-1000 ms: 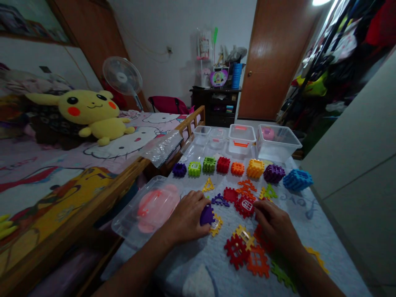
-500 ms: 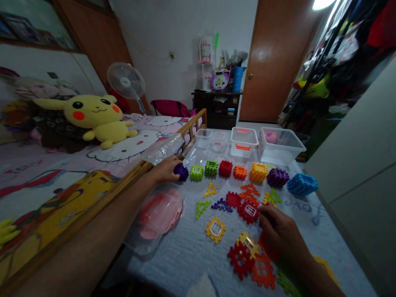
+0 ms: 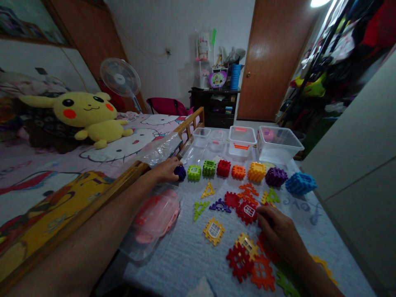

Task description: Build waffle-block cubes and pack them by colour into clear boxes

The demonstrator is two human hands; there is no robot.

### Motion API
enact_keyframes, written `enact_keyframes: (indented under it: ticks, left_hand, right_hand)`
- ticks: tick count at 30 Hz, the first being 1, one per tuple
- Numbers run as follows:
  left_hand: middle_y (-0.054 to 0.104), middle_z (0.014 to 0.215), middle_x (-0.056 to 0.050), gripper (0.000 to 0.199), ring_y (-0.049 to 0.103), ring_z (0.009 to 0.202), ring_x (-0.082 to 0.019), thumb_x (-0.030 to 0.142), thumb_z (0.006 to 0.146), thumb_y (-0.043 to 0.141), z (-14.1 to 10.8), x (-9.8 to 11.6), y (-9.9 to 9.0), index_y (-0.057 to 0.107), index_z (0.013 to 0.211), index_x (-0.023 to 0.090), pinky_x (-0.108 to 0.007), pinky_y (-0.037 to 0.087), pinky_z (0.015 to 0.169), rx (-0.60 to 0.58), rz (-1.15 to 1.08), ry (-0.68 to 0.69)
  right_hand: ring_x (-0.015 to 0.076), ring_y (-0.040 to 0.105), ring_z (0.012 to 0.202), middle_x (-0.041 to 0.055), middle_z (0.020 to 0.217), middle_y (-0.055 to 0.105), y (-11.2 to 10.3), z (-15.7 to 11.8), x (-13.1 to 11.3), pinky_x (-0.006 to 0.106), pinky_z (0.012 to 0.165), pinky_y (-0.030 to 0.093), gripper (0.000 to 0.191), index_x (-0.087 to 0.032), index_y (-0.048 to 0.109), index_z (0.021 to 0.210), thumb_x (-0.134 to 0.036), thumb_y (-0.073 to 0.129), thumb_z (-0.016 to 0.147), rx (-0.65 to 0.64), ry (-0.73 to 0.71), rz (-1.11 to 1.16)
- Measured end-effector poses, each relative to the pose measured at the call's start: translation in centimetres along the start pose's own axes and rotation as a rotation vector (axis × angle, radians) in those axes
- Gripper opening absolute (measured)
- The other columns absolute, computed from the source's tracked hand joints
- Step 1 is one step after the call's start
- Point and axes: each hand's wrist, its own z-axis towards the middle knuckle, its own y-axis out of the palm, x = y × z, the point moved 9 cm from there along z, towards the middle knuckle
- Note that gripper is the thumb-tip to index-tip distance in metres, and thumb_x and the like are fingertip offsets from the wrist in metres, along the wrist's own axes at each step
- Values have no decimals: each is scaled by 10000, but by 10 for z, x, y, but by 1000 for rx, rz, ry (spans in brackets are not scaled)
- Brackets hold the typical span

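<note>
My left hand (image 3: 167, 169) reaches to the left end of a row of stacked toy building tiles, its fingers closed around a dark purple stack (image 3: 180, 173). Over the loose tiles on the right, my right hand (image 3: 280, 229) is curled with its fingertips at the right edge of a red tile with a white window (image 3: 248, 211). The thumb and part of that grip are hidden. Beside the red tile lie a plain red tile (image 3: 232, 199) and orange triangular pieces (image 3: 248, 193). Beneath and in front of the hand are a yellow tile (image 3: 246, 245) and an orange tile (image 3: 262, 272).
Along the row stand green (image 3: 209, 168), red (image 3: 223, 168), yellow (image 3: 256, 172) and blue (image 3: 301, 183) stacks. Clear plastic boxes (image 3: 280, 144) line the table's far end. A clear lidded container with pink contents (image 3: 157, 216) lies near my left forearm, beside the wooden bed rail (image 3: 123, 181).
The view has shifted slightly. Both hands keep about the same places relative to the tiles, and no tile has visibly moved.
</note>
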Motion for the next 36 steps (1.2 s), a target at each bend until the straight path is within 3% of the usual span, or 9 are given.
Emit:
enact_keyframes:
  ticks: [6, 10, 12, 15, 18, 22, 27, 36]
  left_hand:
    - [535, 1311, -141, 654, 494, 1233, -272, 225, 688, 635, -11, 17, -22, 489, 1317, 125, -388, 369, 1085, 94, -3, 21]
    - [550, 1299, -104, 555, 496, 1231, -237, 223, 771, 608, -40, 67, -41, 487, 1310, 172, -371, 370, 1092, 236, -63, 54]
    - [560, 1295, -75, 475, 497, 1234, -207, 185, 825, 556, -54, 106, -35, 495, 1295, 212, -357, 378, 1087, 229, -122, 108]
    - [575, 1280, -69, 391, 531, 1187, -194, 140, 849, 516, -64, 164, -8, 533, 1230, 228, -338, 431, 1026, 111, -176, 203]
    - [625, 1133, -94, 275, 596, 1042, -204, 123, 856, 476, -58, 197, 24, 601, 1087, 206, -318, 500, 885, -20, -161, 189]
    - [639, 1049, -127, 223, 602, 1004, -248, 127, 858, 463, -42, 201, 47, 633, 986, 195, -348, 498, 826, -72, -89, 98]
    - [659, 972, -122, 206, 625, 955, -243, 122, 835, 482, -32, 196, 52, 657, 913, 198, -335, 487, 801, -94, -73, 73]
    - [667, 1076, -138, 385, 635, 1021, -261, 114, 753, 547, -26, 194, 50, 599, 1128, 186, -338, 479, 842, -106, -117, 55]
  right_hand:
    - [198, 652, 756, 59, 841, 694, -1, 0, -1, 318, 696, 523, 218, -204, 657, 897, -309, 466, 912, -23, 8, 7]
    - [199, 650, 767, 62, 855, 696, -7, 0, 1, 315, 702, 518, 215, -203, 655, 904, -310, 469, 913, -7, 23, 15]
    - [203, 651, 778, 63, 865, 699, -10, 0, 4, 316, 712, 519, 213, -201, 657, 907, -313, 476, 908, 10, 43, 19]
    - [211, 656, 804, 68, 887, 710, -13, 1, 6, 324, 735, 523, 214, -200, 666, 911, -319, 489, 895, 31, 67, 24]
    - [217, 660, 801, 72, 888, 718, -18, 1, 10, 335, 739, 527, 227, -196, 679, 907, -341, 507, 881, 66, 99, 24]
    - [210, 662, 732, 69, 854, 720, -32, 0, 25, 337, 690, 533, 230, -192, 683, 901, -368, 543, 855, 155, 191, 75]
    - [188, 629, 608, 44, 729, 698, -53, -5, 50, 301, 555, 514, 259, -184, 666, 897, -411, 626, 779, 326, 369, 325]
    - [123, 514, 535, 9, 693, 635, -60, -7, 61, 253, 489, 447, 273, -169, 665, 905, -397, 655, 756, 402, 454, 486]
